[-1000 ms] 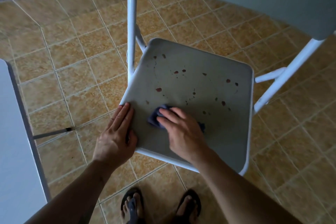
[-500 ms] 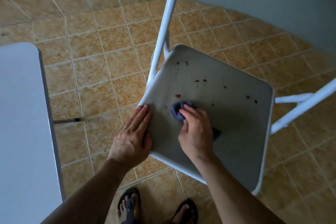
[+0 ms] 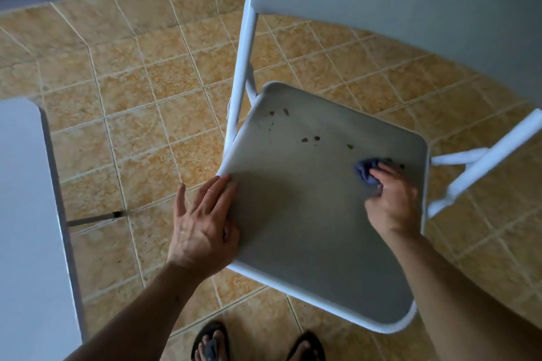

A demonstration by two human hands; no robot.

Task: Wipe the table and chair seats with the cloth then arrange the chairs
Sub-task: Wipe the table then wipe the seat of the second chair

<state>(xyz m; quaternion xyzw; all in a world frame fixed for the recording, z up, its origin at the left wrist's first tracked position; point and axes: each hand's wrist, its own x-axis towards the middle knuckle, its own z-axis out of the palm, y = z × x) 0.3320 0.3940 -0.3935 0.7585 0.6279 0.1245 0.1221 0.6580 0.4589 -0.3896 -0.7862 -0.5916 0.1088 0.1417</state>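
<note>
- We have the crumpled blue cloth (image 3: 365, 170) bunched under our right hand (image 3: 391, 202), fingers closed on it, at the seat's far right side.
- Chair seat (image 3: 316, 214): smooth grey plastic with rounded corners; brown spots (image 3: 308, 139) remain at the back, so we judge wiping unfinished.
- Left hand (image 3: 205, 223), fingers spread flat, steadies the seat's left edge.
- Desk (image 3: 26, 214) to the left; arranging chairs is not yet done.

The right hand (image 3: 391, 202) is pressing a bunched blue cloth (image 3: 365, 171) onto the far right part of the white chair seat (image 3: 308, 228), just beside a few brown spots (image 3: 311, 139) (more are lying toward the back edge). The left hand (image 3: 205, 223) is lying flat over the seat's left rim, fingers spread. A white table (image 3: 26, 228) is standing at the left, and sandalled feet (image 3: 211, 343) are showing on the tan tile floor (image 3: 132, 97).
</note>
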